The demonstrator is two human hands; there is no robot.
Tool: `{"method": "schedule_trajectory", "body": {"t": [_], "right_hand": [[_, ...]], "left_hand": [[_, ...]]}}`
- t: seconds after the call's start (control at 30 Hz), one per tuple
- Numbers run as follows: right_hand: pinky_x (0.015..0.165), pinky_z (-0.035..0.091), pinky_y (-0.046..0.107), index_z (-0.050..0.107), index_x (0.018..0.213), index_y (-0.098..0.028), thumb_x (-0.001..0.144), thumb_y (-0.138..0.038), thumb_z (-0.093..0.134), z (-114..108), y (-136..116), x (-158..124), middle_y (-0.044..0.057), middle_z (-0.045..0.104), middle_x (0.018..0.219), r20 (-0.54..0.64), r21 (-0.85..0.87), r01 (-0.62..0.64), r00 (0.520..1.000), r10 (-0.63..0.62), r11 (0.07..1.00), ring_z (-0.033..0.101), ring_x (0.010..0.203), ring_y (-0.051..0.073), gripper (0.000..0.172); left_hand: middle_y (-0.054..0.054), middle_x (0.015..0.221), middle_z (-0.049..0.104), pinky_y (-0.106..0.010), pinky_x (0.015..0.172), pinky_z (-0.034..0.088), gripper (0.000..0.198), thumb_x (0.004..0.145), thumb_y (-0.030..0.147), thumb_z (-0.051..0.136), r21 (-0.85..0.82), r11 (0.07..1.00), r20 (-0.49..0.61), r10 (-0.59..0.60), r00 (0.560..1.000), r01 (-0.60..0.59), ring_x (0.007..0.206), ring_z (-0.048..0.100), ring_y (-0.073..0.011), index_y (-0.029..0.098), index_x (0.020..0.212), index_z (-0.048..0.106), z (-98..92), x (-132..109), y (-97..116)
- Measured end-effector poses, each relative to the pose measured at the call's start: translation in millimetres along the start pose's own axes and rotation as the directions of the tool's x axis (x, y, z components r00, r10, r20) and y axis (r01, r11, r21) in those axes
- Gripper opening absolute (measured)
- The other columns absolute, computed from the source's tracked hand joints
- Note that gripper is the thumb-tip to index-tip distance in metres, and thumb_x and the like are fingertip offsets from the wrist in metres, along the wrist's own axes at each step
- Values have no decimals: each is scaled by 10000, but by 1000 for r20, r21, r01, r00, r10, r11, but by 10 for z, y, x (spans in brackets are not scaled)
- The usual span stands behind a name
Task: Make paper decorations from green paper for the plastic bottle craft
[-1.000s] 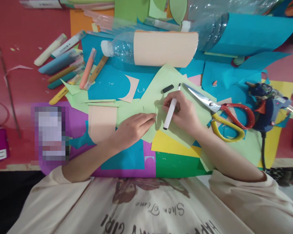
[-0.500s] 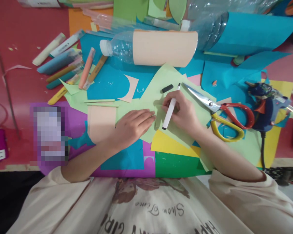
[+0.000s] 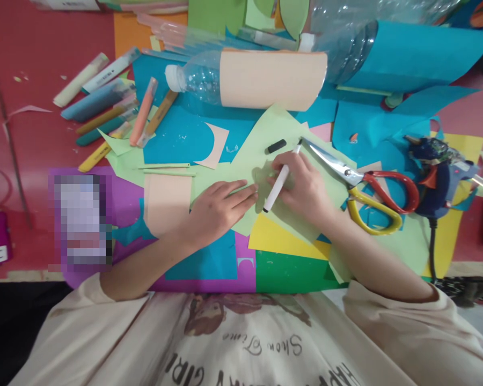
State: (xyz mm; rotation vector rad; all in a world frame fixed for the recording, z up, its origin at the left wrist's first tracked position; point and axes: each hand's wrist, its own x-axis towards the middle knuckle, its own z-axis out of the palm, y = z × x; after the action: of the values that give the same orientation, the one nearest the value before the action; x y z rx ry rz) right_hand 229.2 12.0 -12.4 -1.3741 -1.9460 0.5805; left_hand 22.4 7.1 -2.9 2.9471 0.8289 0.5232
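Red tabletop [image 3: 44, 35] shows at both sides in the head view, its middle layered with blue, purple, yellow and green paper. Beyond its pale near edge lie a dark area at lower left and a dark patterned patch at lower right. Near the middle, the right hand [image 3: 306, 187] pinches a white marker [image 3: 277, 188] above a light green sheet [image 3: 279, 120]. The marker's long axis runs diagonally: its dark, narrow end points away from the person and rightward, close to the tips of the scissors [image 3: 348, 172]; the other end points leftward, toward the person. Just beside the hand lies a black cap [image 3: 276, 146]. The left hand [image 3: 217, 212] rests palm down on the paper, fingers slightly spread.
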Motion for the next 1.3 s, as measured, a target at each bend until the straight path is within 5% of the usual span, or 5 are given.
{"method": "schedule_trajectory", "body": {"t": [0.1,0.23,0.5,1.3], "right_hand": [[676,506,354,490,869,-220,826,-167,558,-55,-31,-48,57,613,824,3,-133,131,991,-132,982,579,778,205,96],[683,527,354,488,865,-210,845,-104,519,-100,-110,-193,83,673,880,150,-104,303,946,-286,947,603,797,207,112],[778,562,410,519,943,-166,875,-133,507,-193,-204,-502,157,700,1084,305,-111,464,857,-415,879,635,1057,280,76],[843,582,447,538,922,-186,898,-148,490,-147,-168,-611,147,693,1136,288,-142,493,850,-441,858,602,1161,271,65]], "left_hand": [[-18,1152,695,-328,827,535,223,900,111,522,-3,1000,-10,-2,1000,2,1069,632,-193,154,1086,635,10,-14,-3],[-28,1173,685,-330,846,527,207,899,131,534,-9,1000,-24,-2,1000,2,1082,625,-200,146,1080,634,28,-30,-5],[-24,1176,686,-317,862,523,204,907,143,526,-27,1000,-5,-17,1000,16,1082,627,-188,149,1076,640,9,-13,3],[-59,1202,670,-349,888,522,227,908,130,515,-87,996,13,-28,1000,29,1135,612,-210,137,1106,628,23,-31,-5]]}}
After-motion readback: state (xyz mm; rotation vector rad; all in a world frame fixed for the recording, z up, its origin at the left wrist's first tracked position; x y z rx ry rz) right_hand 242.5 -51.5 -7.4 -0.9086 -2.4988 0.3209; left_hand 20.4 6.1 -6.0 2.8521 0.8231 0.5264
